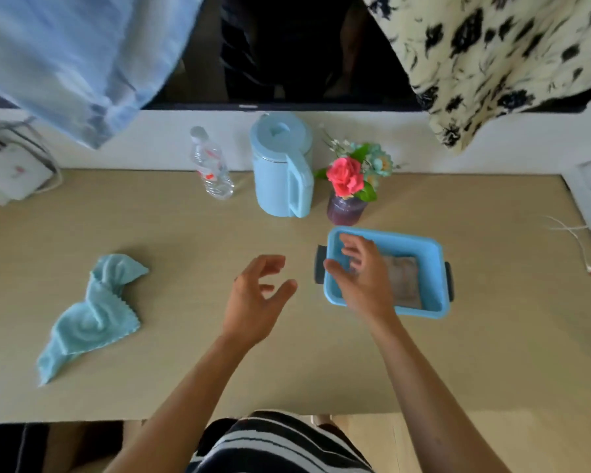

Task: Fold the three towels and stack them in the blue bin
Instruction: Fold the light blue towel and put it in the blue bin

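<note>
Hovering over the bin (435,254) and its folded towel (405,283), right hand (362,278) with fingers (350,241) spread; left hand (253,302) open, empty, above the surface (185,370).

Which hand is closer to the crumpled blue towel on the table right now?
Left. The left hand hovers open mid-table, with bare table between it and the light blue towel off to its left. The right hand is farther off, over the blue bin.

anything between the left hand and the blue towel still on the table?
Nothing visible. The left hand hovers open over bare table; the crumpled towel lies further to its left, with only tabletop between them. The bottle, kettle and vase stand further back, off that line. The right hand is over the bin.
</note>
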Demonstrator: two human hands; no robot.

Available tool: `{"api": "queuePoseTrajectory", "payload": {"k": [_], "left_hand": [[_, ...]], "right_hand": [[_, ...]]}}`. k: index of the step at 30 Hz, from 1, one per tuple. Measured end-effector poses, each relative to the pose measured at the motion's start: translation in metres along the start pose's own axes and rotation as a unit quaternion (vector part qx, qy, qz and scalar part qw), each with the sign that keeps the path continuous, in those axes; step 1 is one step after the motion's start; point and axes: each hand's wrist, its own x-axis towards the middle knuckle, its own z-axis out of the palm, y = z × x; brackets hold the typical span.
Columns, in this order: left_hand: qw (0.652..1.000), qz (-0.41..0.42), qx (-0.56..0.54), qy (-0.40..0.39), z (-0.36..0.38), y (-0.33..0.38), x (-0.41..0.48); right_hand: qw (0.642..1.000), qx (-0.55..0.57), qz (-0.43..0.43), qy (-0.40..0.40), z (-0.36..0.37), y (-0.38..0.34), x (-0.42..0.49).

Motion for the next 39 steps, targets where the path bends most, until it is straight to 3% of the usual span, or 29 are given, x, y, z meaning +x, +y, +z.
{"api": "queuePoseTrajectory", "payload": {"k": [5,14,17,21,25,29,32,36,39], "left_hand": [[0.998,-0.004,-0.007,0.055,-0.060,-0.024,-0.022],[0.989,-0.063,0.046,0.125,-0.139,-0.100,-0.037],[0.975,-0.116,0.115,0.150,-0.164,-0.143,-0.026],[0.943,-0.193,0.254,0.092,-0.194,-0.187,-0.009],[0.907,-0.230,0.342,0.085,-0.215,-0.206,0.013],[0.908,-0.245,0.335,0.054,-0.229,-0.215,0.035],[0.920,-0.198,0.322,0.099,-0.236,-0.214,0.043],[0.965,-0.118,0.166,0.163,-0.245,-0.193,0.041],[0.986,-0.077,0.088,0.118,-0.253,-0.162,0.037]], "right_hand": [[0.999,0.024,-0.039,-0.013,0.074,-0.038,-0.026],[0.992,-0.015,-0.063,-0.108,0.168,-0.071,-0.053],[0.990,-0.025,-0.071,-0.122,0.191,-0.080,-0.058],[0.986,-0.032,-0.073,-0.144,0.218,-0.088,-0.067],[0.985,-0.039,-0.077,-0.150,0.235,-0.089,-0.079],[0.984,-0.057,-0.065,-0.153,0.236,-0.085,-0.086],[0.986,-0.072,-0.055,-0.140,0.231,-0.082,-0.086],[0.988,-0.076,-0.050,-0.124,0.227,-0.085,-0.081],[0.986,-0.078,-0.079,-0.125,0.226,-0.098,-0.070]]}}
